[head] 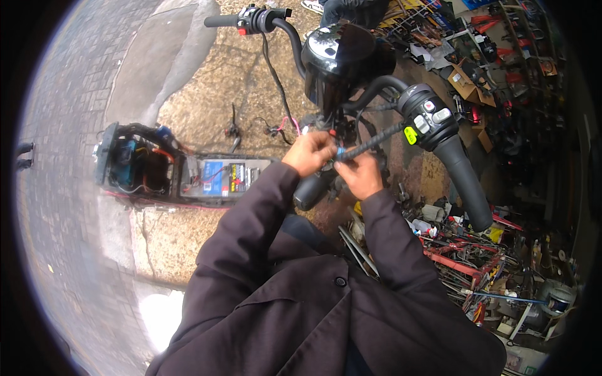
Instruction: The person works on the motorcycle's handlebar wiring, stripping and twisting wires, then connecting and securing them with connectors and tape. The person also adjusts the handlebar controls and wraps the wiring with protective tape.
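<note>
My left hand [310,151] pinches the end of a black wrapped cable [376,144], beside a small blue piece [340,151] that is mostly hidden by the fingers. Just to its right, my right hand [362,175] grips the same cable from below with thumb and fingers. That cable runs up to a handlebar switch housing [428,117] with white buttons and a yellow-green tag. Beyond it extends a black rubber grip [463,181]. Above my hands stands a glossy black headlight housing [348,56]. Pink wires [289,123] hang left of my left hand.
An opened scooter body [183,199] with wiring and a labelled battery [211,176] lies to the left. The other handlebar grip [221,21] juts out at the top. Metal frames and tools [461,261] clutter the lower right. A person's leg [336,11] shows at the top.
</note>
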The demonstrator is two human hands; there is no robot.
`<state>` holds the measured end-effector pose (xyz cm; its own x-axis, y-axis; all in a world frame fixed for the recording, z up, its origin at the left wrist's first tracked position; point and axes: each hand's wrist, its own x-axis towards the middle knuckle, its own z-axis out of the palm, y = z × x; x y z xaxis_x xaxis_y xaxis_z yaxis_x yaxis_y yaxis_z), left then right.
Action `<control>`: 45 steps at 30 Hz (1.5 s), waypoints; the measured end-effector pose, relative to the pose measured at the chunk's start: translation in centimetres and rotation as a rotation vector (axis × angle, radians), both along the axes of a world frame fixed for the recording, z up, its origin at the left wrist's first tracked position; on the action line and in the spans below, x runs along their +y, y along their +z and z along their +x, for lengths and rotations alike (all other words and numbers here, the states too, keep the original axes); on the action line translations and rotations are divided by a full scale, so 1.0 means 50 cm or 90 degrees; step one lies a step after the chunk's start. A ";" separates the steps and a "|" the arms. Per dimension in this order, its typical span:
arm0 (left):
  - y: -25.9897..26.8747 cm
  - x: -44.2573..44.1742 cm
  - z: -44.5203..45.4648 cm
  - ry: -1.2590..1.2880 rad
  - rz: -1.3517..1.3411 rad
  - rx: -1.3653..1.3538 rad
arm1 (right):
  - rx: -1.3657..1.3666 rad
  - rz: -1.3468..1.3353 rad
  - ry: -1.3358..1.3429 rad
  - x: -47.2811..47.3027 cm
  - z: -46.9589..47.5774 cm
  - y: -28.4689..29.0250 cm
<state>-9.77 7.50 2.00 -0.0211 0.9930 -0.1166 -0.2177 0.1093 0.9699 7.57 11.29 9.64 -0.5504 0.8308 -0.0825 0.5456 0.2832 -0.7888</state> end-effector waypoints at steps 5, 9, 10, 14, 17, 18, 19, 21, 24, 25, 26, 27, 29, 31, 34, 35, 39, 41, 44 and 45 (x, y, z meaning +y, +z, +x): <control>-0.015 -0.011 0.018 0.022 0.064 -0.165 | 0.188 -0.443 -0.190 -0.059 -0.013 0.011; -0.023 -0.032 0.013 -0.022 0.032 -0.324 | 0.209 -0.381 -0.204 -0.075 -0.029 0.004; -0.022 -0.034 0.012 -0.038 0.053 -0.324 | 0.152 -0.317 -0.190 -0.070 -0.029 0.002; -0.016 -0.035 0.004 -0.059 0.031 -0.287 | 0.056 -0.230 -0.157 -0.037 -0.019 -0.004; -0.010 -0.029 0.006 -0.045 0.007 -0.196 | 0.089 -0.224 -0.132 -0.016 -0.007 0.005; -0.010 -0.025 0.009 -0.031 -0.006 -0.144 | 0.162 -0.193 -0.120 -0.014 -0.009 0.004; -0.010 -0.021 0.012 -0.023 0.000 -0.164 | 0.229 -0.166 -0.092 -0.012 -0.011 0.003; -0.014 -0.011 0.025 0.009 0.008 -0.179 | 0.152 -0.209 -0.029 0.012 0.000 0.011; -0.025 0.002 0.032 0.035 -0.009 -0.128 | 0.111 -0.114 0.053 0.037 0.003 0.002; -0.028 0.006 0.032 0.032 -0.026 -0.090 | 0.111 -0.057 0.075 0.039 0.002 -0.004; -0.032 0.007 0.029 0.029 -0.011 -0.089 | 0.059 -0.022 0.072 0.039 0.007 -0.003; -0.034 0.007 0.027 0.024 -0.008 -0.115 | 0.056 -0.013 0.063 0.033 0.008 -0.004; -0.035 0.003 0.022 0.014 -0.004 -0.168 | -0.016 -0.021 0.031 0.012 0.014 0.005; -0.032 -0.008 0.021 0.021 0.028 -0.200 | 0.036 -0.200 -0.048 -0.024 0.006 0.013; -0.024 -0.032 0.022 0.043 0.037 -0.270 | 0.147 -0.361 -0.134 -0.063 -0.022 0.024; -0.021 -0.038 0.022 0.047 0.041 -0.295 | 0.139 -0.338 -0.125 -0.066 -0.030 0.027; -0.022 -0.054 0.020 -0.027 0.054 -0.359 | 0.018 -0.239 -0.072 -0.053 -0.034 0.037; -0.025 -0.054 0.025 -0.016 0.078 -0.276 | -0.055 -0.160 -0.066 -0.040 -0.032 0.033; -0.030 -0.054 0.025 -0.021 0.060 -0.254 | -0.095 -0.101 -0.105 -0.029 -0.032 0.022; -0.031 -0.053 0.024 -0.018 0.026 -0.253 | -0.037 -0.142 -0.107 -0.024 -0.029 0.021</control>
<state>-8.55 4.84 0.45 0.0449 0.9965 -0.0701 -0.5745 0.0832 0.8143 6.12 10.10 10.66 -0.3960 0.8675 -0.3011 0.6162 0.0079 -0.7876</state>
